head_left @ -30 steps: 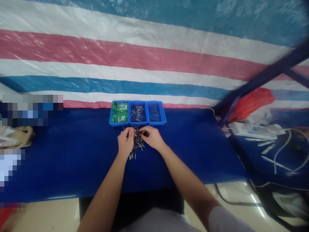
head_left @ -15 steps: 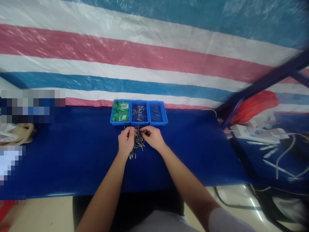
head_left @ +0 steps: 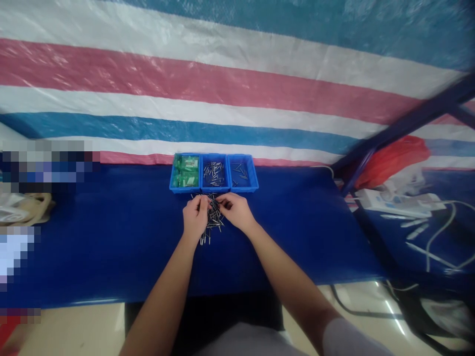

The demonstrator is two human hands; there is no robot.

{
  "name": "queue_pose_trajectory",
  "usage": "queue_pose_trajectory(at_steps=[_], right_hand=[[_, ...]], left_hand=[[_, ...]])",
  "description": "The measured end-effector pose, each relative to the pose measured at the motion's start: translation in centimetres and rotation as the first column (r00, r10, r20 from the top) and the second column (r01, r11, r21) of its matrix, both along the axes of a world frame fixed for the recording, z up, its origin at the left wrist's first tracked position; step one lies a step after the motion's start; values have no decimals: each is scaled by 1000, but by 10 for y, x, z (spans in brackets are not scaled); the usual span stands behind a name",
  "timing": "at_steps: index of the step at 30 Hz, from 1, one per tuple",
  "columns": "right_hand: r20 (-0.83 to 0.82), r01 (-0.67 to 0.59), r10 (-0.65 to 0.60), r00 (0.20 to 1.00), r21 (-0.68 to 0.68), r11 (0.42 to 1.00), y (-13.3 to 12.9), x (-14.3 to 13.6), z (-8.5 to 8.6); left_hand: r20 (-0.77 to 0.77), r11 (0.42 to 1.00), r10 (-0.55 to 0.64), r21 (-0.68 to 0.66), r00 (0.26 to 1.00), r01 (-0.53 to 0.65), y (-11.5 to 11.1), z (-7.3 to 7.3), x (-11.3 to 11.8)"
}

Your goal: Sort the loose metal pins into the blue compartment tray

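The pile of thin metal pieces (head_left: pixel 215 217) lies on the blue surface (head_left: pixel 111 237), between my two hands and running from there a little toward my body. My left grip (head_left: pixel 195 212) is at the left border of this pile and covers a part of it; my right grip (head_left: pixel 235 210) comes from the upper right side. So both are about equally near to the main heap, but the few loose pieces (head_left: pixel 205 240) at its near end lie closer to the left one, just below its wrist side.

The pieces in the heap cross each other in many directions, therefore I cannot give one long axis for all. The loose ones are easier to read: they point roughly toward me, away from the bins.

On the left, my fingers are bent in, with the thumb against them. On the right, thumb and fingers are curved toward each other, the tips very near to the pieces. Whether either of them pinches a single piece I cannot tell, because the tips are too small and partly hidden.

Straight beyond the heap stands the middle bin (head_left: pixel 215 190), with similar pieces inside. The left bin (head_left: pixel 184 190), which holds green packets (head_left: pixel 187 170), touches its one side, and the right bin (head_left: pixel 244 189), with only some pieces, the other.
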State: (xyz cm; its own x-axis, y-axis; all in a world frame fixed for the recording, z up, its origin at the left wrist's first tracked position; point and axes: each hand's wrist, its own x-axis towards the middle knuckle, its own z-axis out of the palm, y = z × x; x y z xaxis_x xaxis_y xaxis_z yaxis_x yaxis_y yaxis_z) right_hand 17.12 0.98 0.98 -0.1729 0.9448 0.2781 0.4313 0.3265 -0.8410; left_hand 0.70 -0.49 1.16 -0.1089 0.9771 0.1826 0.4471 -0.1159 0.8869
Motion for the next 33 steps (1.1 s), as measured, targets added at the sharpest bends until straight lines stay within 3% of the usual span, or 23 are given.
queue_pose_trajectory(at_steps=[17, 33], right_hand=[[27, -30, 31, 999, -19, 999, -1, -1, 4], [85, 15, -18, 996, 43, 999, -1, 1, 2]], left_hand=[[-32, 1000, -8, -4, 999, 8, 2, 0, 0], [-54, 1000, 9, -2, 998, -9, 1, 1, 1]])
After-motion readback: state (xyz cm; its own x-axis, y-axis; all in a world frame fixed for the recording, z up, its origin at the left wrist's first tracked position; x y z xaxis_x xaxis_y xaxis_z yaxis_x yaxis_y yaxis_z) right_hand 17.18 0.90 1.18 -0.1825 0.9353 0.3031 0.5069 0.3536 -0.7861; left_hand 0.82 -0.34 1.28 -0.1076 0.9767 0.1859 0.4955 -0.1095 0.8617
